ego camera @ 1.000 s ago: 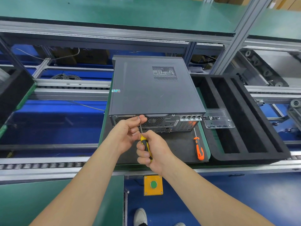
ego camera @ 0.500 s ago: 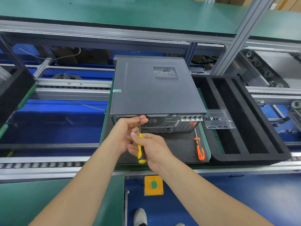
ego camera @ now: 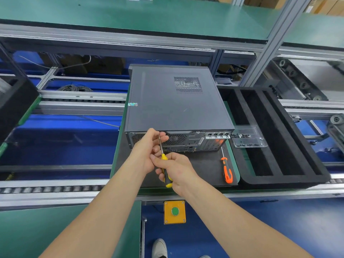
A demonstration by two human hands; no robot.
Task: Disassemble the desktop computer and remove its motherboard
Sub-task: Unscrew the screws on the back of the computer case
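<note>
Head view: my right hand (ego camera: 176, 170) grips the yellow screwdriver (ego camera: 168, 182), my left hand (ego camera: 147, 148) pinches its shaft at the rear of the desktop computer (ego camera: 175, 105) just ahead, apparently unscrewing the cover; next, probably steady turns.

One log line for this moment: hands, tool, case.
right hand grips yellow screwdriver handle | left hand pinches its shaft, tip at rear edge of closed computer case | orange screwdriver idle on mat
</note>
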